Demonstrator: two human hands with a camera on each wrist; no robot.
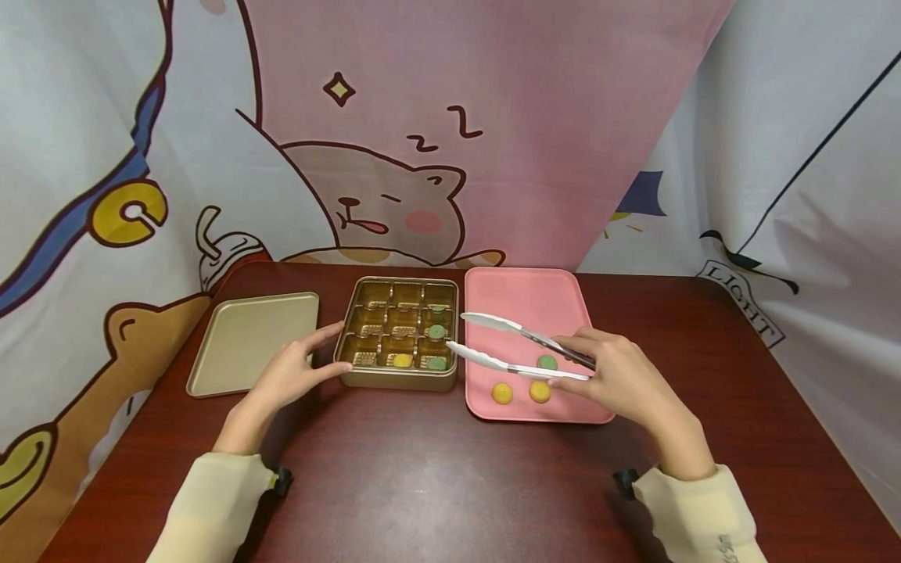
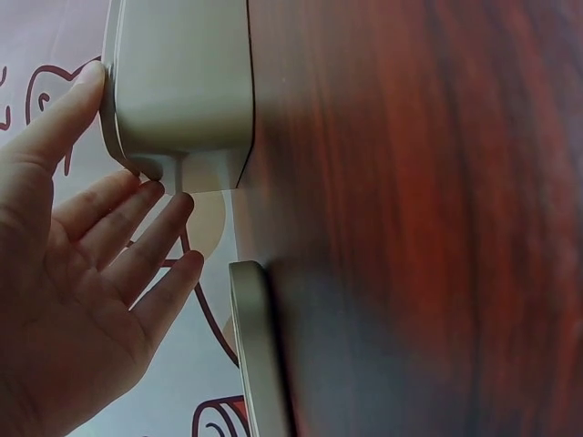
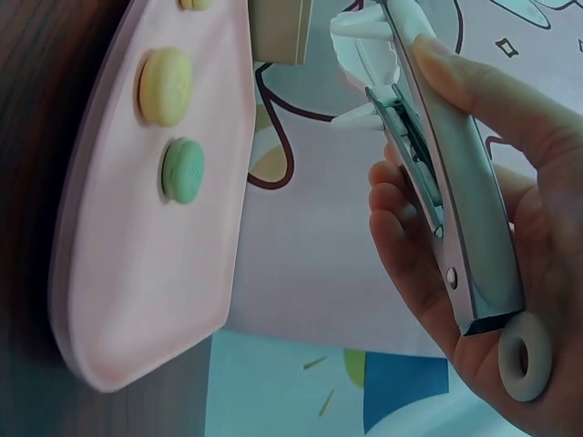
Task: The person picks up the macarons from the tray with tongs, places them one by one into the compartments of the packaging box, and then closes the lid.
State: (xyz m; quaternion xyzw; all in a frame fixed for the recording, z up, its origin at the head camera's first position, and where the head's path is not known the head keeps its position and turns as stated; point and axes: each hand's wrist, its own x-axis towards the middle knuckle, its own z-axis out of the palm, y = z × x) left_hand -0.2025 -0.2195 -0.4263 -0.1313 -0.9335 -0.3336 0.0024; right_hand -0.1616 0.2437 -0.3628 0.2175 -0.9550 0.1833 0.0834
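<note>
Tongs (image 1: 526, 332) near box (image 1: 401, 380).
Right hand (image 1: 622, 374) curled round parted tongs, pointing ten o'clock; left hand (image 1: 285, 375), fingers spread, touching box at eight o'clock.

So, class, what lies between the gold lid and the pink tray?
The head view shows the gold box between the lid and the tray, with the left hand touching it.

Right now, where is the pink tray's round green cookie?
In the head view, the green cookie lies right of centre on the pink tray, beyond a round yellow cookie.
</note>
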